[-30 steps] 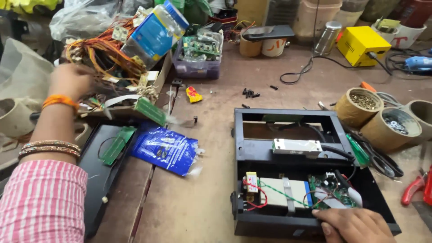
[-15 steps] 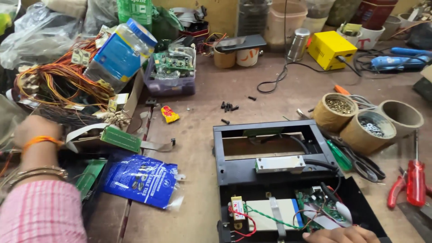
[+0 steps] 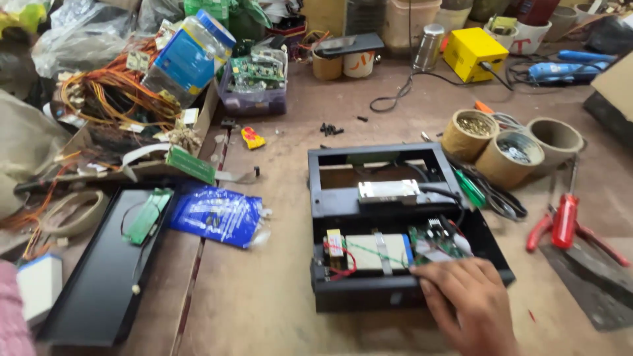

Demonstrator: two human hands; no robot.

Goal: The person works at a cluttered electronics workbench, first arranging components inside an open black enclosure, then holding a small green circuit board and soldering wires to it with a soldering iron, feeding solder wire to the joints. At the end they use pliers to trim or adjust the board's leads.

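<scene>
Down at the lower right, the right hand (image 3: 469, 303) lies with fingers spread and loosely flat, gripping nothing, its fingertips (image 3: 428, 271) resting on the front edge of an open black device case (image 3: 330, 198) near the middle of the wooden workbench (image 3: 277, 303). Just beside the fingertips, inside the case, sits a green circuit board (image 3: 435, 240), next to a pale battery block (image 3: 376, 254) with red and green wires. Further back in the case lies a silver metal bar (image 3: 389, 191). Right of the case are red-handled pliers (image 3: 564, 224) and three cardboard tubs of screws (image 3: 508, 155). To the left lie a blue plastic packet (image 3: 214, 214) and a flat black panel (image 3: 99, 283). Only a pink sleeve (image 3: 13, 310) shows at the lower left edge; the left hand itself is out of view.
</scene>
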